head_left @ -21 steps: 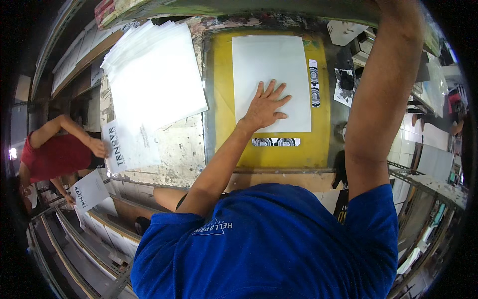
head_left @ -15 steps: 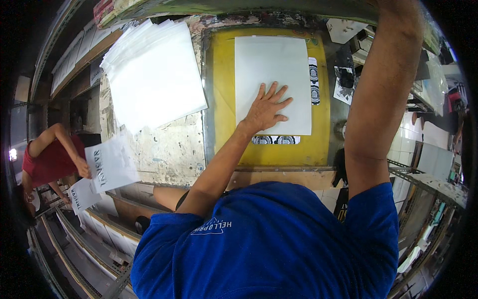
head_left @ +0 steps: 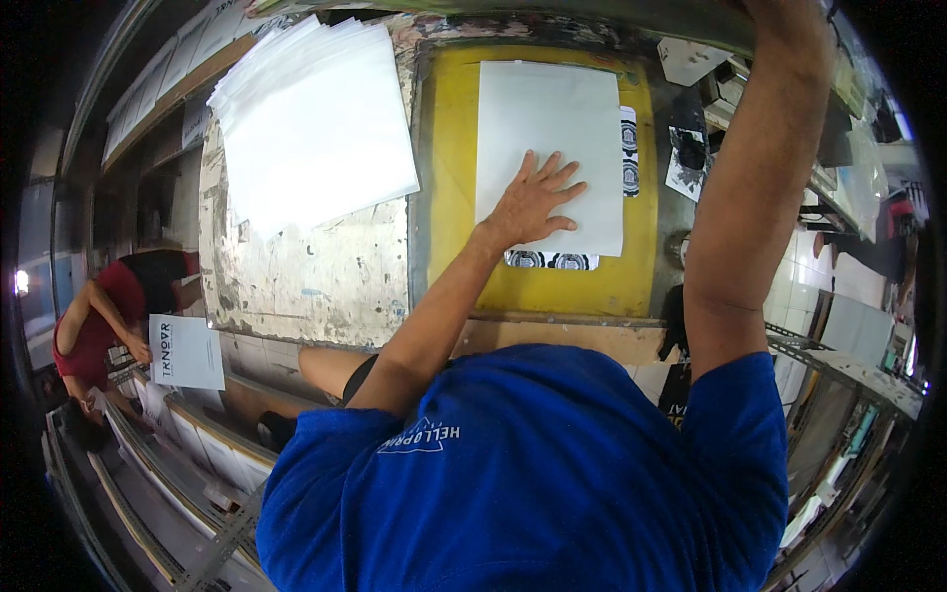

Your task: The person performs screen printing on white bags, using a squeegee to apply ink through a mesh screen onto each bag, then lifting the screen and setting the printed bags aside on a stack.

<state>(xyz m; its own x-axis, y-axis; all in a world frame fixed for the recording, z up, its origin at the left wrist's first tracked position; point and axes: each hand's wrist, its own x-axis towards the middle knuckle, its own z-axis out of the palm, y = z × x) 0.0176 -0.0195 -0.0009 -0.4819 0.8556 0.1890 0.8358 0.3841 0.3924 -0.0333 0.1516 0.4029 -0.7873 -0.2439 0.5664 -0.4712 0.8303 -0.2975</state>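
Observation:
My left hand (head_left: pixel 538 202) lies flat with its fingers spread on a white rectangular sheet (head_left: pixel 552 109). That sheet rests on a yellow board (head_left: pixel 449 197), a yellow margin showing around it. Strips with round black-and-white emblems peek out from beneath it: one strip (head_left: pixel 629 148) along its right side, another strip (head_left: pixel 547 260) along its near edge. My right arm (head_left: pixel 755 197) stretches up past the right side of the board to the top edge of the picture. The hand at its end is out of sight.
Left of the board, a fanned stack of white sheets (head_left: pixel 316 128) lies on a paint-stained table (head_left: pixel 326 276). A co-worker in red (head_left: pixel 89 321) bends at far left, holding a printed white sheet (head_left: pixel 187 353) near slatted racks (head_left: pixel 187 424). A dark frame edge (head_left: pixel 552 25) spans the top.
At far left the co-worker has bent lower and brought a printed sheet down toward the racks. My left hand stays flat on the white sheet; the whole view has shifted slightly.

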